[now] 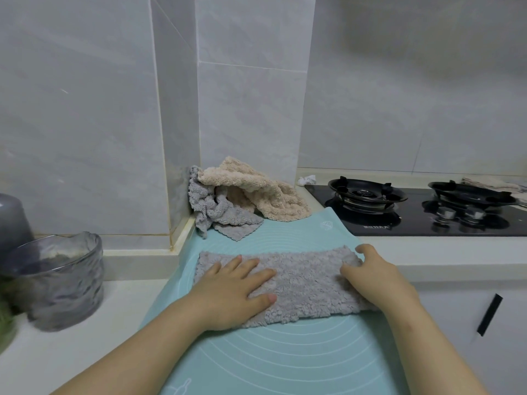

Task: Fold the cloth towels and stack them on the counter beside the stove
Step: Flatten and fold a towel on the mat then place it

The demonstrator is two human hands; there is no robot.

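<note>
Hands sit at the two ends of one towel. The left hand [236, 283] lies palm down with straight fingers spread, pressing the left half of the flat grey towel [308, 280]. The right hand [379, 277] is at the towel's right end, its fingers curled over the far right corner and the thumb on top, apparently pinching that edge.

The towel lies as a long strip across the middle of a teal mat [285, 352], which covers the counter [71, 337] up to its front edge, just left of the stove [413, 206]. It looks already folded once lengthwise, though the layers cannot be made out. Behind it, in the back corner against the wall, a beige towel [256, 189] is heaped on a crumpled grey towel [222, 215], both unfolded. A glass bowl [62, 280] stands well apart on the counter's left side.

The plush cloth should be light, limp and thick. It will sag and hold no crease, so it is best taken by both corners of the right end, carried over to the left end while the flat hand anchors it, then smoothed down.
</note>
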